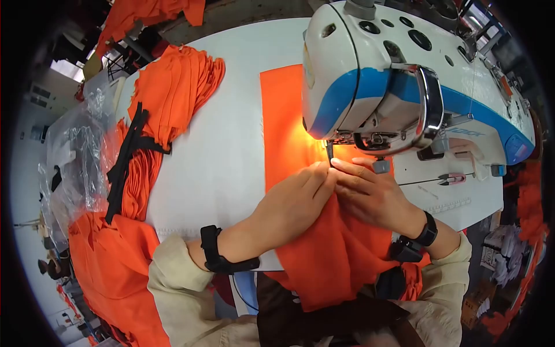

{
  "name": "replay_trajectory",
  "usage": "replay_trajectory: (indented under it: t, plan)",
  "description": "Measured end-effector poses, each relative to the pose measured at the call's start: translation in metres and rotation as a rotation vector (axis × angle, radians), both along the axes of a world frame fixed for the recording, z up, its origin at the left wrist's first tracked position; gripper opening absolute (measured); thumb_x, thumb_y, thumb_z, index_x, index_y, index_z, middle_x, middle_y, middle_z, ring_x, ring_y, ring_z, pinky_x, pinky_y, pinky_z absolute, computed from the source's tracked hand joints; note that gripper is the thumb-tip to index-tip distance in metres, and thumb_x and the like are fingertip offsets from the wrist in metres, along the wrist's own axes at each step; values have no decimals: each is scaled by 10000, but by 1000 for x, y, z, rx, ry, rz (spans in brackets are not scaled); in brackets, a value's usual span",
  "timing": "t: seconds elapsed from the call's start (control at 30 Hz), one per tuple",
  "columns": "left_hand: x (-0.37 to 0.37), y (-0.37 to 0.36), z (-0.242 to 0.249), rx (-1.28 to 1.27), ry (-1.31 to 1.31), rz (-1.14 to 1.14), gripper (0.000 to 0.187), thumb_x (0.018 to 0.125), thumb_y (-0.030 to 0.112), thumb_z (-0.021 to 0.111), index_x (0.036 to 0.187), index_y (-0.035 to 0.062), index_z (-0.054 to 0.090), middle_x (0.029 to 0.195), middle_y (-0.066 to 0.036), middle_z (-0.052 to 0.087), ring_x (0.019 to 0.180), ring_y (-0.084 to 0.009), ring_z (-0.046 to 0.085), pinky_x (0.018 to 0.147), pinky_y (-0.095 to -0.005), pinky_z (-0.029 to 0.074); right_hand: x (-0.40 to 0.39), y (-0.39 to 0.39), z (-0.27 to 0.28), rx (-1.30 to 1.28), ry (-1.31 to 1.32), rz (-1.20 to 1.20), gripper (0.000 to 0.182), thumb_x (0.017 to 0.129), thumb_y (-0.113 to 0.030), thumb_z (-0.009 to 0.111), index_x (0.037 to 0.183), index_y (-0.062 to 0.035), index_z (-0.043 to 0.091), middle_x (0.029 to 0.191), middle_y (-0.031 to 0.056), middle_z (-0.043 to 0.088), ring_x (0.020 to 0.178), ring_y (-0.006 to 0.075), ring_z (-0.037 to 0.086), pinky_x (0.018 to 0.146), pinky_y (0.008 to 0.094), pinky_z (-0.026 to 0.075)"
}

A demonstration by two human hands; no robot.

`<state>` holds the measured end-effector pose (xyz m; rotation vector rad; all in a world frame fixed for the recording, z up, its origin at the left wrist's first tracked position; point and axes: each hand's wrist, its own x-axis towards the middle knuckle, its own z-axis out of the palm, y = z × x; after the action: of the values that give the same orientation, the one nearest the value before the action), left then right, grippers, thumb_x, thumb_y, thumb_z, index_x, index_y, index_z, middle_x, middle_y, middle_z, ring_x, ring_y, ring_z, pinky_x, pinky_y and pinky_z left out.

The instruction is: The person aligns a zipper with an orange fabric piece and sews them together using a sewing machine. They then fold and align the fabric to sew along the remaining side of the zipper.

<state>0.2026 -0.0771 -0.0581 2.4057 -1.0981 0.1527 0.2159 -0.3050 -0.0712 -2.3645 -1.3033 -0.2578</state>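
Observation:
An orange cloth panel [283,115] lies under the head of a white and blue sewing machine [370,81] and drapes over the table's front edge. A narrow black strip [330,151] runs on it toward the lit needle area. My left hand [298,194] is closed, its fingertips pinched at the near end of the strip. From the other side my right hand [370,191] meets it, fingers bent together on the bunched cloth, the tips touching near the strip. The right thumb is hidden. Both wrists wear black bands.
Stacked orange pieces [173,87] lie at the left, with black strips [127,156] across them and clear plastic [78,162] beside. More orange cloth [110,266] hangs at the left edge. Thread snips [452,178] and a clear ruler [448,205] lie right of my hands on the white table [202,168].

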Motion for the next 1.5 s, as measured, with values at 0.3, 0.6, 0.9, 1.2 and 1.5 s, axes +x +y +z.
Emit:
replay_trajectory:
  t: [0.3,0.6,0.9,1.2,1.5]
  plan:
    - [0,18,-2,263,-149,-142,474,853,121,518,1290,-61,533,1272,-156,532,1234,-292,493,1043,-349,428,-1,2,7,150,32,-41,140,804,-131,741,899,-36,699,942,43,655,1082,206,631,827,366,473]
    - [-5,18,1,242,-144,-137,451,847,131,524,1258,-54,556,1283,-169,531,1306,-314,461,1105,-426,358,-5,3,5,51,2,-191,365,730,-194,793,1056,-58,700,1021,68,624,930,278,583,782,388,487]
    - [-11,12,-2,234,-77,-92,436,869,156,504,1251,-47,555,1372,-201,504,1346,-312,433,1130,-448,323,-8,9,6,23,-23,-218,329,770,-180,749,1049,-15,692,1094,51,633,1011,266,602,856,379,498]
    - [-9,10,-2,260,-192,-110,432,877,158,503,1260,-35,555,1334,-180,538,1307,-307,474,1114,-431,350,-7,9,6,53,15,-208,352,761,-162,749,1078,-36,664,1120,44,600,983,242,584,832,366,488]
    - [-3,17,-1,186,-140,-146,380,821,110,567,1168,-40,605,1286,-176,558,1276,-316,491,1073,-396,416,-7,14,1,32,-47,-181,369,773,-187,755,1101,-37,679,1141,25,592,994,203,587,833,358,470]
